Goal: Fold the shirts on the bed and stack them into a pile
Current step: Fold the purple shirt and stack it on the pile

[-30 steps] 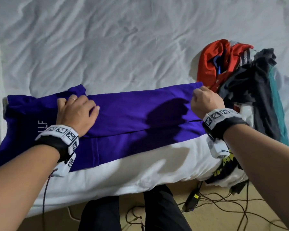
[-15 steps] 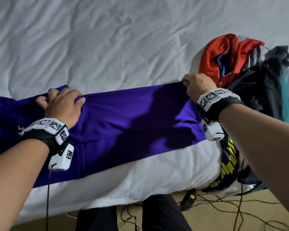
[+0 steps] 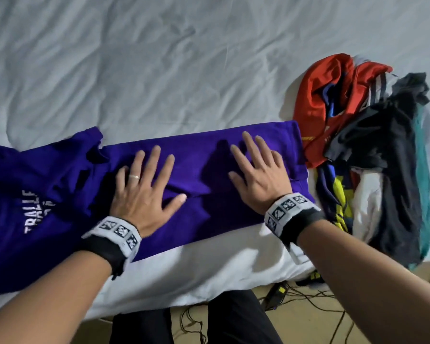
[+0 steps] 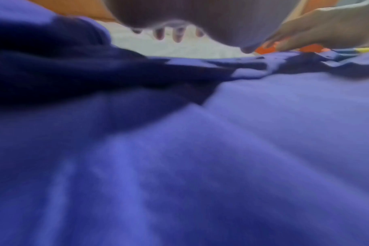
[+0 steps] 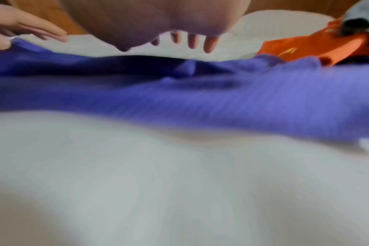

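A purple shirt with white lettering lies lengthwise along the near edge of the bed, its far half folded over toward me. My left hand lies flat on the shirt's middle with fingers spread. My right hand lies flat on the hem end, fingers spread too. Both wrist views show blurred purple cloth with straight fingertips beyond it. A heap of unfolded shirts, red, black, teal, white and yellow, sits to the right of the purple shirt.
The white bedsheet stretches wide and wrinkled beyond the shirt. The bed's near edge drops to a tan floor with black cables. My dark trouser legs stand against the bed.
Both hands have let go of the shirt's far edge, which they pinched before, and now lie flat on the folded cloth. The right hand has moved left, toward the left one.
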Action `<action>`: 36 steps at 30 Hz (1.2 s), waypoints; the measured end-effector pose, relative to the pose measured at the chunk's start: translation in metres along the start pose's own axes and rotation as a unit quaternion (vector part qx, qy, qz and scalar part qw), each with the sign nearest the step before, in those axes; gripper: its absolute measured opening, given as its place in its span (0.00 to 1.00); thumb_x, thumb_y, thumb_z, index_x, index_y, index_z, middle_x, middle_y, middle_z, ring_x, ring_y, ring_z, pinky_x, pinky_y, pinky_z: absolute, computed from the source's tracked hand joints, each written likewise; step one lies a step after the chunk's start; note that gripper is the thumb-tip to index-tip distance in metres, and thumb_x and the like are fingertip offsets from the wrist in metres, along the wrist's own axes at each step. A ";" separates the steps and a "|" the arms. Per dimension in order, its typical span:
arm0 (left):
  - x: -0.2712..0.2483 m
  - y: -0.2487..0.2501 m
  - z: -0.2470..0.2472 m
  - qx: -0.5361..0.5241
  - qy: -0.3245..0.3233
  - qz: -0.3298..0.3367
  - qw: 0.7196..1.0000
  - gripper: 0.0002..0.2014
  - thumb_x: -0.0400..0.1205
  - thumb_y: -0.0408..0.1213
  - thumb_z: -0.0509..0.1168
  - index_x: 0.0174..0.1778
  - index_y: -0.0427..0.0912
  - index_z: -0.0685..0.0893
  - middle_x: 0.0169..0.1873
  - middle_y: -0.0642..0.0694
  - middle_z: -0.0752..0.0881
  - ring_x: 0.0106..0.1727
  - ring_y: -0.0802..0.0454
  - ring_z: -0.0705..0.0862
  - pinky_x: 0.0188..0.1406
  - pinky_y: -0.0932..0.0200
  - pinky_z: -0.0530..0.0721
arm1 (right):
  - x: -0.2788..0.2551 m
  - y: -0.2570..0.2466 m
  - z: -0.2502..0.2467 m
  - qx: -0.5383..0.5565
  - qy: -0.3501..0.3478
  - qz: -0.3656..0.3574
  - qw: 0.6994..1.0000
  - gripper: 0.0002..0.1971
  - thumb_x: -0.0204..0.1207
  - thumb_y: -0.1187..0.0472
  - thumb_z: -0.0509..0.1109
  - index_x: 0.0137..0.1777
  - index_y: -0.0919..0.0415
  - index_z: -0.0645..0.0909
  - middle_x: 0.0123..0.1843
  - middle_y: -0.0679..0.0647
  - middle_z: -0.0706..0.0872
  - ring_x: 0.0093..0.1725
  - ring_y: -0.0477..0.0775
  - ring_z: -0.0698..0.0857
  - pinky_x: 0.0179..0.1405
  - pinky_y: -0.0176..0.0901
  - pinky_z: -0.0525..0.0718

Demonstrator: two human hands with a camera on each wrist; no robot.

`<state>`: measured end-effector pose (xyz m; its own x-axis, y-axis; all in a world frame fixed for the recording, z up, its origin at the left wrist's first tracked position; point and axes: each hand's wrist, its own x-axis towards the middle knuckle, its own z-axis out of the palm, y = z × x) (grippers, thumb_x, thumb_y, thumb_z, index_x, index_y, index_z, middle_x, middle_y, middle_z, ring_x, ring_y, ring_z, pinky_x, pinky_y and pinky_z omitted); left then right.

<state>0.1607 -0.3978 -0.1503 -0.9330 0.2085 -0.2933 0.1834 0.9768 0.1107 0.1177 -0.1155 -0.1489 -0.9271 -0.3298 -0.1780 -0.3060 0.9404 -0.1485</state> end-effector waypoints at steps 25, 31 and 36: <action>-0.135 -0.175 -0.013 -0.100 0.070 -0.148 0.981 0.28 0.80 0.56 0.58 0.68 0.40 0.82 0.68 0.38 0.81 0.63 0.31 0.80 0.59 0.37 0.80 | 0.123 -0.246 -0.028 0.100 -0.103 0.022 0.989 0.22 0.82 0.42 0.59 0.58 0.59 0.83 0.59 0.57 0.83 0.63 0.63 0.79 0.62 0.56 0.78; -0.176 -0.257 0.019 -0.063 -0.032 -0.123 0.990 0.38 0.80 0.64 0.53 0.78 0.39 0.76 0.78 0.37 0.74 0.72 0.32 0.77 0.63 0.36 0.78 | 0.163 -0.316 -0.005 -0.014 -0.141 0.054 0.988 0.33 0.76 0.36 0.65 0.72 0.59 0.72 0.72 0.59 0.74 0.73 0.64 0.70 0.67 0.63 0.72; -0.173 -0.265 0.020 -0.053 -0.015 -0.098 0.994 0.37 0.79 0.66 0.53 0.74 0.41 0.79 0.75 0.38 0.78 0.68 0.34 0.79 0.59 0.39 0.74 | 0.171 -0.330 -0.002 -0.040 -0.124 0.043 0.991 0.22 0.77 0.48 0.68 0.68 0.57 0.77 0.69 0.59 0.74 0.71 0.65 0.68 0.67 0.62 0.70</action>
<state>0.2802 -0.6917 -0.1482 -0.9374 0.0172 -0.3479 -0.0362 0.9885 0.1466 0.0594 -0.4825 -0.1280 -0.8721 -0.2501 -0.4207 -0.2545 0.9659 -0.0467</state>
